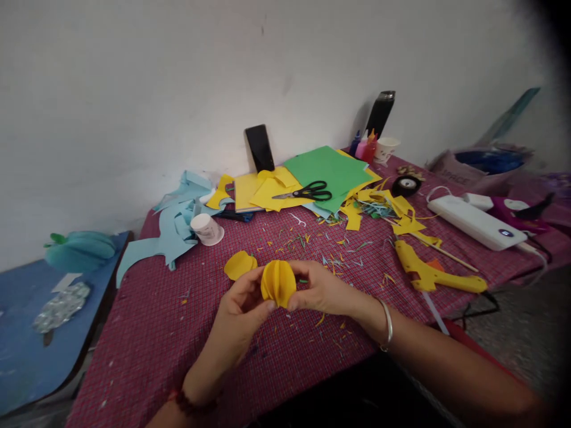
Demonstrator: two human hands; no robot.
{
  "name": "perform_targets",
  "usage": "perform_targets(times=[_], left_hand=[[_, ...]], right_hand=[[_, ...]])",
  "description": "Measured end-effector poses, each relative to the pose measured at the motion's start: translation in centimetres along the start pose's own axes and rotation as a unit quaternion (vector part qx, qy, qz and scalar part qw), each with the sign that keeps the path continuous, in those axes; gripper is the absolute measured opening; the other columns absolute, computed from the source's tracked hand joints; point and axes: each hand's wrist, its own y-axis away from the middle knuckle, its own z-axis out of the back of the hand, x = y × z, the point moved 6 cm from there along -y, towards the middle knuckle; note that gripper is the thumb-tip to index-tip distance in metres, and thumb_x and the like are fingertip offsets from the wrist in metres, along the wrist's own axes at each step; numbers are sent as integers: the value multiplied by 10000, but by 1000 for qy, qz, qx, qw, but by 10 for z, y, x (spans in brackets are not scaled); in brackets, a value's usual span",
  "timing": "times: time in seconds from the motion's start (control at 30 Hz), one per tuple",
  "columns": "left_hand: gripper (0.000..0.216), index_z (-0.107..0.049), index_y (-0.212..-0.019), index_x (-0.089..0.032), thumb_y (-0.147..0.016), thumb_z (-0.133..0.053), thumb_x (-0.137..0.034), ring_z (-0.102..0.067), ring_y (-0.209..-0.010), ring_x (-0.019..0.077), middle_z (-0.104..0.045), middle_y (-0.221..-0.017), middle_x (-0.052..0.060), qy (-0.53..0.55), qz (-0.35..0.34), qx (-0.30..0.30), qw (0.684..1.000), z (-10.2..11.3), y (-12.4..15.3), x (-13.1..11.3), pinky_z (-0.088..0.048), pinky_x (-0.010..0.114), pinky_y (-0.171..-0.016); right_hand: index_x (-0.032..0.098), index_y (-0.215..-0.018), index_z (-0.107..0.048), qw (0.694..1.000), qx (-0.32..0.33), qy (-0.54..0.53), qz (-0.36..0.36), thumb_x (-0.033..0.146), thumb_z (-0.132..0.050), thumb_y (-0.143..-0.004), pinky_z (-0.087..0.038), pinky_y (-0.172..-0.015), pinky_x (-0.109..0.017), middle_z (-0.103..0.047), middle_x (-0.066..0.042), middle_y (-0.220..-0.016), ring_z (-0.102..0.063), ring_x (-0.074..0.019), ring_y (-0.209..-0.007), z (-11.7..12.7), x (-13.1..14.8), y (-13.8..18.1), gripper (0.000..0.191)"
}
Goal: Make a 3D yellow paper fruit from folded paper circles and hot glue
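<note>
Between my two hands is a yellow paper ball (279, 284), made of folded round pieces that fan out from its middle. My left hand (238, 309) grips its left side, thumb near the bottom edge. On the right side, my right hand (323, 289) pinches it with thumb and fingers. Just behind my left hand, more yellow paper rounds (241, 265) lie on the checked cloth (156, 333). The ball is held above the table, and some fingertips are hidden behind it.
Scissors (307, 191) rest on yellow and green sheets (328, 172). A yellow glue gun (428, 273) lies at right, near a white power strip (477, 223). A paper cup (206, 229) stands beside blue scraps (173, 229). A phone (259, 147) leans on the wall. Small paper clippings litter the cloth.
</note>
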Motion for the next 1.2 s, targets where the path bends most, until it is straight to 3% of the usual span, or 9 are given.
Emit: perform_targets(times=[0.27,0.4,0.5,0.67,0.97,1.2], left_hand=[[424,-680,-1078,-299,-691,-770,-153,-630,-1017,142,-692,-1116,2,26,61,-21,998,5,-5,17,-484,231,-899],[443,-665,-1105,-301,-702,-739,-132,-619,-978,136,-678,-1095,-9,25,70,-35,997,8,-5,25,-472,246,-899],[404,-679,-1067,-274,-690,-754,-150,-608,-866,108,-684,-993,-22,13,88,-53,995,13,-4,31,-477,192,-785],[153,-720,-826,-185,-683,-774,-203,-511,-586,57,-639,-680,-41,19,131,-66,989,21,-3,38,-421,147,-560],[166,-676,-780,-164,-685,-778,-254,-507,-557,65,-620,-673,-29,46,171,-83,981,26,-1,45,-429,180,-549],[201,-645,-777,-171,-660,-796,-233,-514,-584,59,-612,-707,-40,72,160,-90,980,20,-2,39,-432,171,-573]], right_hand=[[184,-943,-667,999,4,-28,-17,533,-835,-527,-487,-765,-321,-670,-13,-874,-596,-173,-807,4,-15,-3,568],[177,-870,-633,999,0,33,-31,482,-837,-571,-456,-699,-285,-621,13,-788,-560,-144,-734,5,-21,-1,473],[175,-757,-584,991,-12,131,-23,416,-855,-584,-400,-642,-261,-590,28,-748,-520,-127,-688,5,-18,2,402],[184,-835,-574,970,22,240,-11,392,-864,-594,-403,-703,-269,-628,17,-850,-569,-143,-782,-1,-13,4,431],[185,-868,-558,982,26,184,-19,277,-692,-805,-422,-680,-257,-595,12,-827,-556,-127,-758,2,-14,4,175],[211,-791,-450,960,10,279,15,397,-845,-619,-371,-657,-268,-524,32,-828,-486,-133,-740,-6,-7,7,469]])
